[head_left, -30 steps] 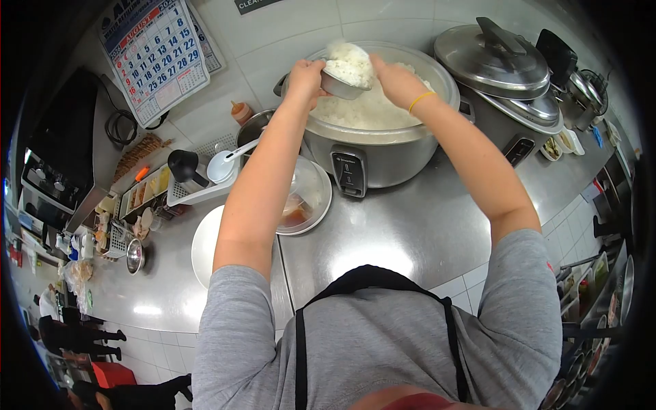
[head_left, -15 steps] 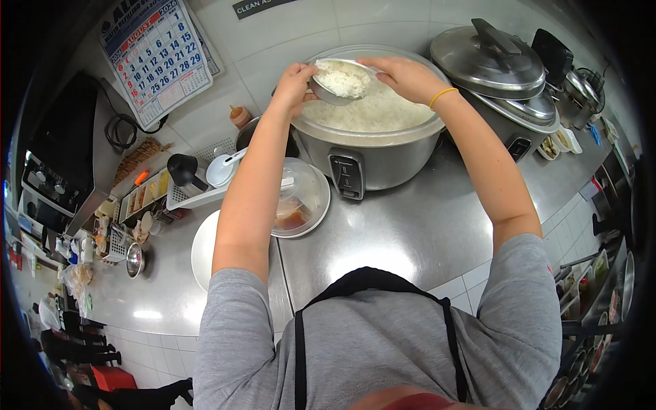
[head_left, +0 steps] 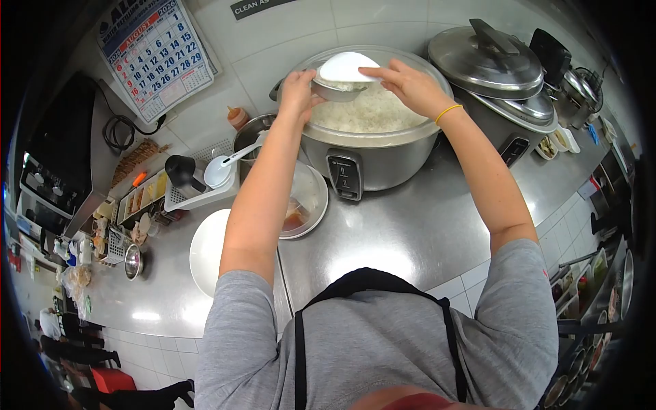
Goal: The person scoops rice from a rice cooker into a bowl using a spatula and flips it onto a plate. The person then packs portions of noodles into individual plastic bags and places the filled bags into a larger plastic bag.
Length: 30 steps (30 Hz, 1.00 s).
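The rice cooker [head_left: 400, 162] is standing open, rice [head_left: 379, 115] showing; a lidded cooker [head_left: 499, 128] is crowding its right! Front-left of the rice cooker, a covered plate [head_left: 321, 214] is sitting, the left forearm [head_left: 263, 184] partly blocking it. Above the rice cooker, the left hand [head_left: 299, 97] is gripping a small bowl [head_left: 335, 94], the right hand [head_left: 413, 89] holding a white paddle [head_left: 345, 68] across it.

Left grip [head_left: 299, 94] holds a metal cup [head_left: 333, 93] (rice [head_left: 344, 86] inside), right grip [head_left: 412, 87] a white paddle [head_left: 347, 67] atop
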Motion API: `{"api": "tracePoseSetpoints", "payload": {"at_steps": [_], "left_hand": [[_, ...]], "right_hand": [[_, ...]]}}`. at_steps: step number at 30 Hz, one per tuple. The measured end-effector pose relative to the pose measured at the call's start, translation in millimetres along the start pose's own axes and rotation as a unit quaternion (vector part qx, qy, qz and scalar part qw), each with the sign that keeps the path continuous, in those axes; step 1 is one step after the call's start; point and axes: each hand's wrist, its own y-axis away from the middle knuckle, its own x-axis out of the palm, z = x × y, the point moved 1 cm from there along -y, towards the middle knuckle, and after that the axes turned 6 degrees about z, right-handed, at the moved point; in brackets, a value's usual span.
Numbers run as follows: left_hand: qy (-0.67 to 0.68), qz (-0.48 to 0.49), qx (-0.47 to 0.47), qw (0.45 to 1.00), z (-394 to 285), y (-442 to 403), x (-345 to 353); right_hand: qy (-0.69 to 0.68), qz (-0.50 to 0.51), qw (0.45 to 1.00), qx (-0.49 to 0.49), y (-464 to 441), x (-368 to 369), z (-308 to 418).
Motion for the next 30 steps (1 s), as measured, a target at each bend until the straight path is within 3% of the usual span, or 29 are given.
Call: {"api": "tracePoseSetpoints", "payload": {"at_steps": [1,3,4,5,6,10,11,13,14,15,16,18,22,24,25,27,30], "left_hand": [[0.016,-0.013,0.02,1.0,1,2,3],[0.032,-0.026,0.041,0.998,0,3,9],[0.048,-0.041,0.064,0.996,0,4,12],[0.064,-0.056,0.087,0.993,0,6,15],[0.063,-0.054,0.086,0.993,3,4,19],[0.047,-0.088,0.161,0.982,6,3,32],[0.043,-0.093,0.169,0.98,5,5,33],[0.049,-0.061,0.136,0.988,2,6,20],[0.056,-0.031,0.104,0.992,-1,6,14],[0.056,-0.032,0.105,0.992,-3,5,9],[0.045,-0.014,0.091,0.995,-4,5,4],[0.033,0.004,0.077,0.996,-7,6,3],[0.082,-0.002,0.041,0.996,-17,11,6],[0.105,-0.005,0.025,0.994,-19,12,6],[0.108,0.016,0.02,0.994,-20,11,7],[0.11,0.037,0.013,0.993,-20,11,9],[0.131,0.019,0.004,0.991,-17,11,12]], "right_hand": [[-0.084,-0.115,0.99,-0.018,-5,6,-4],[-0.166,-0.228,0.959,-0.037,-7,7,-14],[-0.363,-0.111,0.915,0.135,-2,-3,-9],[-0.53,0.015,0.795,0.296,2,-5,-3],[-0.53,0.013,0.794,0.297,2,-2,5],[-0.356,-0.089,0.914,0.174,-20,32,9],[-0.216,-0.205,0.953,0.054,-29,44,-5],[-0.065,-0.311,0.946,-0.064,-25,24,4],[-0.239,-0.155,0.955,0.08,-20,5,0],[-0.395,0.014,0.893,0.218,-16,-8,3],[-0.395,0.014,0.893,0.217,-16,-8,2],[-0.369,0.057,0.92,0.121,-16,-7,1],[-0.298,0.003,0.952,0.069,-14,-8,-7],[-0.17,-0.182,0.962,-0.108,-10,-12,-6],[-0.17,-0.182,0.962,-0.11,-9,-14,-2],[-0.13,-0.067,0.988,-0.041,-2,-16,8],[-0.094,-0.098,0.991,-0.007,-7,-13,3]]}}
